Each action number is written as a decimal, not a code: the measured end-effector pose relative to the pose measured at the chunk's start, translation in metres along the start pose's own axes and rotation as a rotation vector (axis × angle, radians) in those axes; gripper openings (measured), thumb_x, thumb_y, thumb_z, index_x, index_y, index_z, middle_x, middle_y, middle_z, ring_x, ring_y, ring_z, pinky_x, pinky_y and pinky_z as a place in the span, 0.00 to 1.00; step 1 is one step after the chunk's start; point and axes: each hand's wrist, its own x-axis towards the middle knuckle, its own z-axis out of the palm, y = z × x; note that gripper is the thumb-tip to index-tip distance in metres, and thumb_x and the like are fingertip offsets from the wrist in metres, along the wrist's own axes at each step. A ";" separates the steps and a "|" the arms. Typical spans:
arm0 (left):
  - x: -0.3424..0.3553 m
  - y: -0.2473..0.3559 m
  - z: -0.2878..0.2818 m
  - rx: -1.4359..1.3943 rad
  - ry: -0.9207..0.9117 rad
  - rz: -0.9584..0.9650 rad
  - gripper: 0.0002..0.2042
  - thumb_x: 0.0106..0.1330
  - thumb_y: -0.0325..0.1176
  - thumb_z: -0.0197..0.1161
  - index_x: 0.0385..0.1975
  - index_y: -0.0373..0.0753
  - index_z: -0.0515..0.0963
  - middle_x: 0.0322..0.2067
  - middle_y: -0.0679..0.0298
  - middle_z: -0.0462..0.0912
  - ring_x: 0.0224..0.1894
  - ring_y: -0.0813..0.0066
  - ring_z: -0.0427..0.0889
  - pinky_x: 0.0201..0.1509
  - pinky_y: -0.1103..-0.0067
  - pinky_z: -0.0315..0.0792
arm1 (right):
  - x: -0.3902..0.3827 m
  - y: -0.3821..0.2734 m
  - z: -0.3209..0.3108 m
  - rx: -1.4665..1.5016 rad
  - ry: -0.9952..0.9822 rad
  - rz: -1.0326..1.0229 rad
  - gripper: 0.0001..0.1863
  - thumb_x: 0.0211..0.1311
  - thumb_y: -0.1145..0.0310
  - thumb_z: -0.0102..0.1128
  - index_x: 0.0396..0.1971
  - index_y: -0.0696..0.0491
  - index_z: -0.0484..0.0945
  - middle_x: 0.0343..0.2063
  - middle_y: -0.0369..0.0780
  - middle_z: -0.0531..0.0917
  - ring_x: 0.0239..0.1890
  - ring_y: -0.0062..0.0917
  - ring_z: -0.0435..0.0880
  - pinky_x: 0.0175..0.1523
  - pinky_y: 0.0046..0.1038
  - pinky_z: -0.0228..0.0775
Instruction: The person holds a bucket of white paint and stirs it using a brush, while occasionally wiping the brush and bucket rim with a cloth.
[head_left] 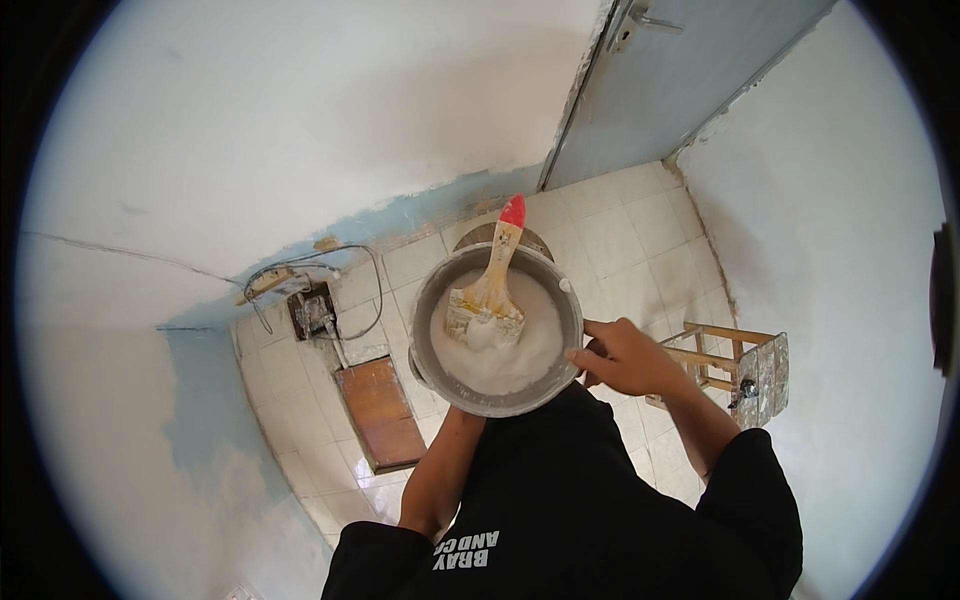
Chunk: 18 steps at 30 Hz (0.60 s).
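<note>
A grey bucket (428, 290) of thick whitish paint (530, 350) is held up in front of my body. A wide paintbrush (494, 285) with a wooden, red-tipped handle stands tilted in it. Its bristles are coated and rest in the paint, and the handle leans over the far rim. My right hand (630, 358) grips the bucket's right side, thumb at the rim and fingers curled against the outer wall. From below, my left forearm (445, 465) reaches under the bucket, which hides the left hand and its fingers. Neither hand touches the brush.
A paint-spattered wooden stool (765, 380) lies on the tiled floor at right. On the left are a brown board (380, 415), a loose cable (378, 290) and a dirty box-like object (313, 310). A round brown object (535, 243) shows behind the bucket. A grey door (670, 90) stands at far right.
</note>
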 end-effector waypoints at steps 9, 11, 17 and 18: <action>0.007 0.006 0.021 0.022 -0.064 0.048 0.37 0.65 0.66 0.37 0.65 0.42 0.55 0.63 0.57 0.59 0.64 0.59 0.60 0.68 0.63 0.55 | 0.071 -0.063 -0.060 -0.183 0.407 -0.341 0.36 0.50 0.43 0.65 0.45 0.62 0.76 0.23 0.40 0.79 0.25 0.20 0.76 0.30 0.22 0.67; 0.011 0.009 0.025 0.021 -0.072 0.076 0.38 0.64 0.66 0.37 0.65 0.42 0.55 0.63 0.57 0.59 0.65 0.59 0.60 0.68 0.63 0.55 | 0.097 -0.075 -0.063 -0.196 0.373 -0.358 0.34 0.51 0.43 0.64 0.43 0.61 0.78 0.23 0.39 0.78 0.26 0.20 0.76 0.31 0.23 0.67; 0.027 0.006 0.039 -0.006 -0.071 0.115 0.39 0.63 0.67 0.37 0.65 0.42 0.54 0.64 0.57 0.59 0.65 0.59 0.59 0.68 0.63 0.55 | 0.098 -0.087 -0.078 -0.156 0.350 -0.634 0.25 0.57 0.48 0.61 0.34 0.59 0.81 0.24 0.40 0.80 0.25 0.21 0.75 0.30 0.24 0.67; 0.028 0.005 0.039 -0.009 -0.065 0.116 0.39 0.63 0.67 0.37 0.65 0.42 0.54 0.64 0.57 0.58 0.65 0.59 0.59 0.68 0.63 0.55 | 0.084 -0.095 -0.082 -0.233 0.327 -0.623 0.20 0.59 0.53 0.60 0.34 0.58 0.81 0.25 0.38 0.80 0.26 0.18 0.75 0.32 0.21 0.68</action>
